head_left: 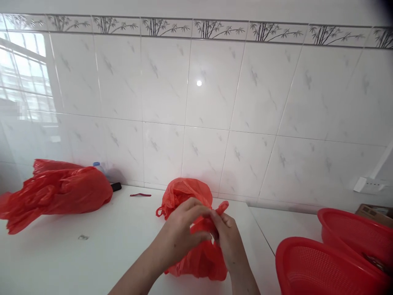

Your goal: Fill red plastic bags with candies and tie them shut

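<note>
A red plastic bag [204,262] rests on the white table, under both my hands. My right hand [230,239] is closed around the bag's gathered neck, and a twisted red end pokes up past its thumb. From the left, my left hand [184,229] reaches in with curled fingers and thumb meeting at the same neck, touching my right hand. The exact pinch is partly hidden by the fingers. Just behind stands another rounded red plastic bag [187,188] with a small loop at its left side; whether the two are joined I cannot tell.
A large red bag [67,190] lies at left, with a blue-capped bottle [97,165] and a black object [116,187] behind it. A thin dark-red strip [140,195] is near the tiled wall. Red perforated baskets [307,262] stand at right, beside a wall socket [368,185].
</note>
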A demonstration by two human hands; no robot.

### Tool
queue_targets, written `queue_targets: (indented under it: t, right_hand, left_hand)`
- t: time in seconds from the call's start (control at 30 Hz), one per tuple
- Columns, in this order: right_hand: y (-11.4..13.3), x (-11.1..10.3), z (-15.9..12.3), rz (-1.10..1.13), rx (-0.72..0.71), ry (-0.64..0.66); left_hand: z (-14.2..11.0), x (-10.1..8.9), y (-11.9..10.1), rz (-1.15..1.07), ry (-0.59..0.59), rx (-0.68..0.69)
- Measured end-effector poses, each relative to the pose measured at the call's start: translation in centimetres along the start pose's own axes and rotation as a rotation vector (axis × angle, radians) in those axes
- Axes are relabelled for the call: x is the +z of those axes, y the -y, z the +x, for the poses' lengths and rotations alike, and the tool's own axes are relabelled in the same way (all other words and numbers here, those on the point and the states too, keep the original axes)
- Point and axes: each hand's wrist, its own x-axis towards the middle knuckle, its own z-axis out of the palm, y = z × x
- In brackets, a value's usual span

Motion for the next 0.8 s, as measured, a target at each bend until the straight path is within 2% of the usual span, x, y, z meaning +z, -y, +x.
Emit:
queue_targets:
  t: [0.07, 0.17, 0.3, 0.4, 0.5, 0.6, 0.67, 0.73, 0.8]
  right_hand:
    - [0.1, -0.3, 0.1, 0.023, -0.002, -0.004]
    - [0.4, -0.8, 0.1, -0.024, 0.002, 0.08]
    - [0.5, -2.0, 0.0, -0.06, -0.04, 0.253]
    - [0.3, -2.6, 0.0, -0.083, -0.119, 0.317]
    - [-0.1, -2.5, 0.2, -0.195, -0.097, 0.271]
    - [-0.8, -2.0, 0.8, -0.381, -0.089, 0.087]
    - [-1.1, -1.8, 1.1, -0.461, -0.088, -0.029]
    - [-1.0, -1.7, 1.2, -0.441, -0.053, -0.044]
    - [-0.6, -1.8, 1.1, -0.349, -0.032, 0.028]
  left_hand:
    - [-0.3, 0.7, 1.0, 0.058, 0.052, 0.027]
    - [-0.1, 1.4, 2.3, 0.056, 0.025, 0.036]
    - [0.1, 1.7, 3.5, -0.067, -0.103, -0.113]
    - [0.0, 2.1, 4.1, -0.257, -0.098, -0.212]
    - [-0.3, 2.7, 4.2, -0.335, -0.08, -0.257]
    - [-0.6, 3.0, 4.0, -0.301, -0.126, -0.286]
    - [-0.7, 3.0, 3.7, -0.281, -0.111, -0.301]
    - [-0.7, 3.0, 3.6, -0.256, -0.083, -0.309]
    - [-0.9, 2.9, 3.8, -0.205, -0.069, -0.307]
